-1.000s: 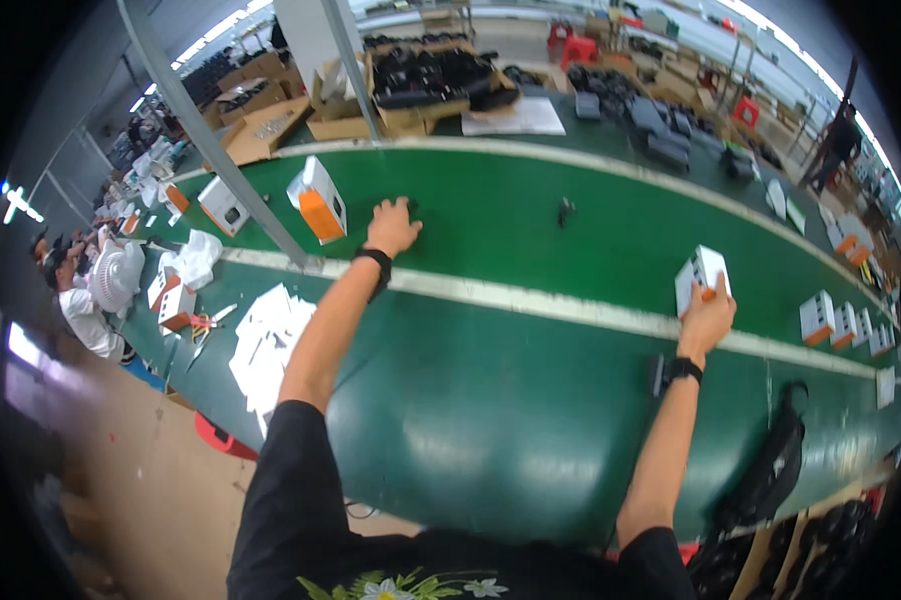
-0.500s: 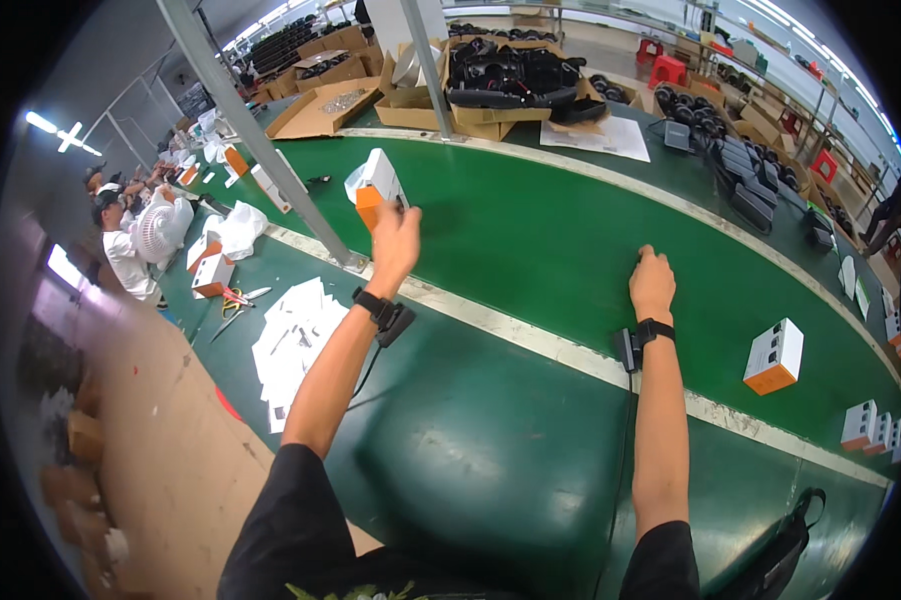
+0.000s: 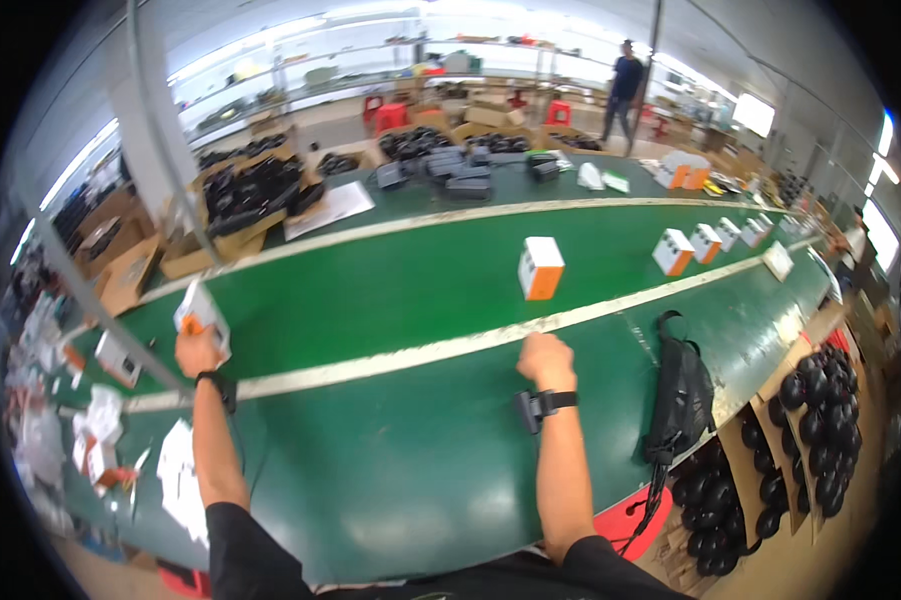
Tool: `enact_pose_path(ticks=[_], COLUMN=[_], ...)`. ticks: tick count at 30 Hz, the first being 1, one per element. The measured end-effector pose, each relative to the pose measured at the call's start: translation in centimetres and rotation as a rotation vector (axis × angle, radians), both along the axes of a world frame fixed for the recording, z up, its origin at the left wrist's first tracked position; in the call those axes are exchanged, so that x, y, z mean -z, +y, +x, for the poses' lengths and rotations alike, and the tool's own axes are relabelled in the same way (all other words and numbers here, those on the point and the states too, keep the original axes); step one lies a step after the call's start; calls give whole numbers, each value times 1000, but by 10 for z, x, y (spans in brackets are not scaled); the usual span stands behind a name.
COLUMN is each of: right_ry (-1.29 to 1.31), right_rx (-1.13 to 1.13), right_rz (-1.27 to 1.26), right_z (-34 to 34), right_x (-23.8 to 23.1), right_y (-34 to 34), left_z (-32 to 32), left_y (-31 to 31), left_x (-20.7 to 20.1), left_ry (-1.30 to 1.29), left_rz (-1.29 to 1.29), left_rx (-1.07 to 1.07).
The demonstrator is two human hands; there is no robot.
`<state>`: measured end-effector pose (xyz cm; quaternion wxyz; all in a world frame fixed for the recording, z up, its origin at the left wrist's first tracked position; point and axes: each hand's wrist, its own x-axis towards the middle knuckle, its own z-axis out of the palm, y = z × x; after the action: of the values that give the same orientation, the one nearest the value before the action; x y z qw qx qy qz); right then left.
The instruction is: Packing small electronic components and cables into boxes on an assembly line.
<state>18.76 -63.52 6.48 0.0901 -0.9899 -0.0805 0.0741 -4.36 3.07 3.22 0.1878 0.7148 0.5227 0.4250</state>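
A white and orange box stands tilted at the left part of the green belt, with my left hand closed round its near side. My left fingers partly cover its orange part. My right hand is a loose fist over the pale edge strip, and nothing shows in it. Beyond it on the belt, apart from the hand, is another white and orange box. Each wrist wears a black strap with a small black device.
Several similar boxes line the belt at the right. A black bag lies on the near table. White papers and plastic bags lie at the left. Cartons of black parts stand beyond the belt; a person is farther back.
The view has swung to the right, showing more boxes and the far end of the belt. My right hand has come back from the belt to its near edge; my left still holds its box.
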Motion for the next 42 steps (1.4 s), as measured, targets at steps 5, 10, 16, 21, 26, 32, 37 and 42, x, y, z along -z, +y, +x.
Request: enact_pose_path(ticks=[5, 10, 16, 21, 26, 32, 37, 42], right_ry=[-16, 19, 547, 210, 218, 412, 389, 368], right_rx=[-1, -382, -876, -689, -642, -654, -610, -593], right_rz=[46, 329, 868, 822, 1080, 1251, 1164, 1199], right_z=[-10, -83, -202, -180, -161, -157, -151, -141], right_x=[34, -22, -6, -9, 13, 83, 86, 102], right_y=[-78, 14, 86, 85, 78, 95, 71, 74], left_z=[6, -106, -128, -142, -29, 11, 52, 48], left_y=[-211, -362, -466, -386, -220, -33, -31, -48], left_x=[-93, -64, -24, -57, -34, 21, 44, 44], left_ry=[-155, -181, 15, 254, 384, 560, 672, 636], left_rz=[5, -17, 92, -165, 56, 122, -126, 69], left_rx=[412, 526, 576, 1081, 622, 151, 277, 280])
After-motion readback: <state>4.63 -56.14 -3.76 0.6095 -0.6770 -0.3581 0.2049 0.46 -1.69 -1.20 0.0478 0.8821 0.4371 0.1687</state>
